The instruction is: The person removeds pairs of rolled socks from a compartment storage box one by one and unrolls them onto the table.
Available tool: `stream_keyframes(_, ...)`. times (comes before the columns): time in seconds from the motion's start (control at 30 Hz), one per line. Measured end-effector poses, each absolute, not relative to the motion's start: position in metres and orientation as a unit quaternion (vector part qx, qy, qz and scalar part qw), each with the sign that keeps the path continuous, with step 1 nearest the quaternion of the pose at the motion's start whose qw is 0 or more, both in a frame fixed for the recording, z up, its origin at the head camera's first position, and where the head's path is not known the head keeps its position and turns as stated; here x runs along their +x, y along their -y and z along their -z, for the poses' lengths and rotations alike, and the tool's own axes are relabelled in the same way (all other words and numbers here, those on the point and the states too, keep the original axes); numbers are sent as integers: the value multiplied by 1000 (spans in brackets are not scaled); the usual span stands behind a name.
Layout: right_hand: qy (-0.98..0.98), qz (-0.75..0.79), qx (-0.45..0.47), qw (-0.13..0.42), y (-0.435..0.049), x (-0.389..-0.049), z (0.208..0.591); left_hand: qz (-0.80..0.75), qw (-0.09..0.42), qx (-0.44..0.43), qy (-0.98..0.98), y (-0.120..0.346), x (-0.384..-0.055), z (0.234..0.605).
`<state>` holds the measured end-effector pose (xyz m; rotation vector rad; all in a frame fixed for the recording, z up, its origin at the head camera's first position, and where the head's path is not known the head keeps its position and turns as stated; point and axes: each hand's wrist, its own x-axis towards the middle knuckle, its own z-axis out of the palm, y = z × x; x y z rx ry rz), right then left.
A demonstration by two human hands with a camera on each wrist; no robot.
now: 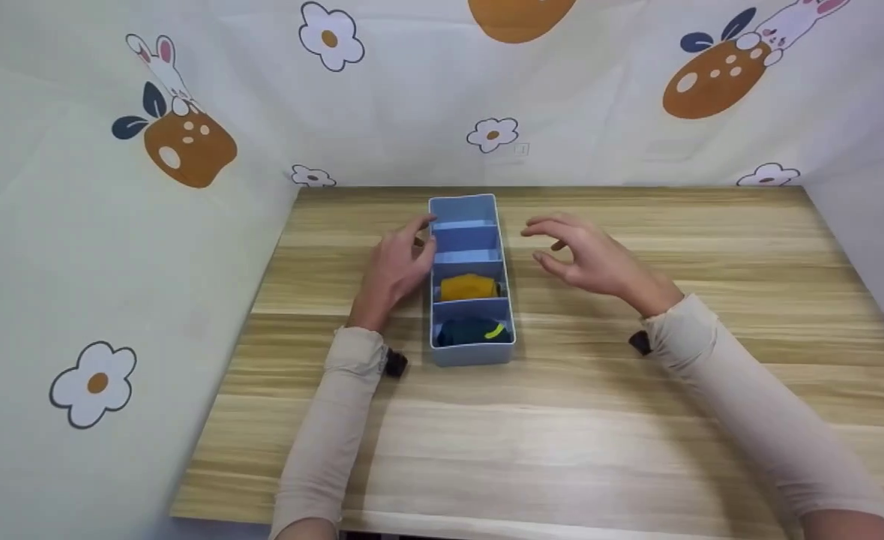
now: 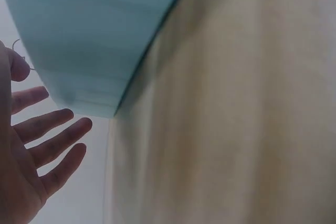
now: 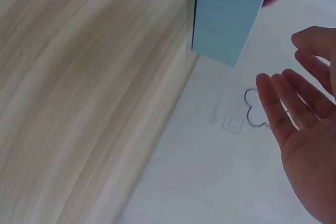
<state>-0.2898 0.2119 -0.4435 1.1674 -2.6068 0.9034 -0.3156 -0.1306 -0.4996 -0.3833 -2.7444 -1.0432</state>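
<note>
A long blue-grey divided storage box [image 1: 473, 355] stands on the table, its compartments in a row from near to far. In the nearest one lies a dark bundle [image 1: 464, 331] with a bright yellow-green mark, and behind it a mustard-yellow folded bundle [image 1: 469, 287]. The two farther compartments hold nothing. My left hand [image 1: 399, 262] is at the box's left side, fingertips right at the rim; in the left wrist view its fingers [image 2: 60, 142] are spread and loose. Off the box's right side, my right hand [image 1: 588, 255] hovers with relaxed, slightly bent fingers and holds nothing.
The wood-grain table [image 1: 599, 435] reaches back to a pale curtain [image 1: 412, 97] printed with flowers, rabbits and orange fruit. More of this cloth hangs along the left and right sides. A small black device [image 1: 395, 363] sits at the left cuff.
</note>
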Motion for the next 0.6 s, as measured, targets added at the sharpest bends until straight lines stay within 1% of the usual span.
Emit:
stream_keyframes(0.2, 855, -309, 413, 53, -189, -284, 449, 370, 83, -158, 912, 138, -312, 506)
stream_keyframes(0.43, 845, -349, 405, 2, -172, -283, 459, 382, 60, -174, 906, 143, -307, 513)
stream_keyframes(0.6, 843, -351, 406, -25, -166, -283, 462, 386, 38, -179, 904, 146, -307, 515)
